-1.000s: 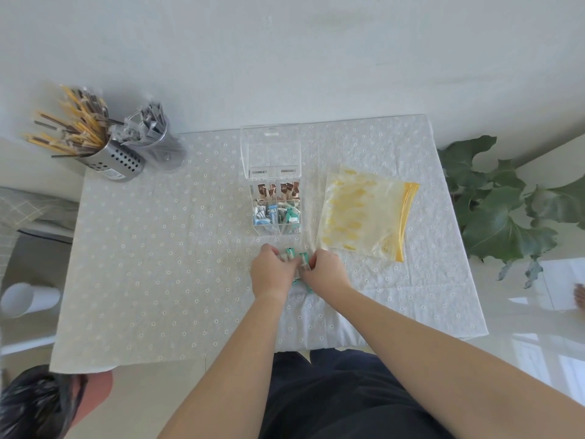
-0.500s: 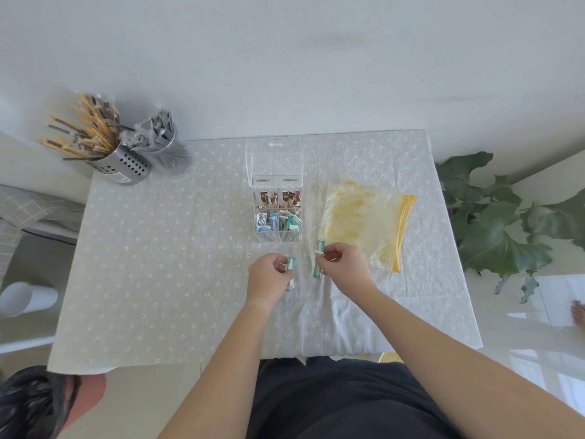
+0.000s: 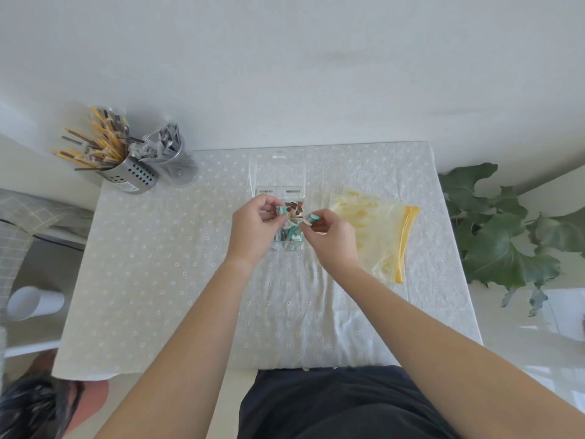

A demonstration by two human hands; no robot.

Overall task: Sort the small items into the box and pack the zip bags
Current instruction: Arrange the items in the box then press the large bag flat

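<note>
A clear plastic compartment box stands mid-table with its lid swung back; brown and teal small clips fill its cells. My left hand pinches a teal clip just above the box. My right hand pinches another teal clip over the box's right side. A yellow zip bag lies flat to the right of the box, partly under my right hand.
Two metal holders stand at the table's back left: one with pencils, one with grey items. A white cup sits low on the left. A leafy plant stands off the table's right edge.
Both hands have lifted their teal clips from the cloth in front of the box and carried them forward, over the open box.
</note>
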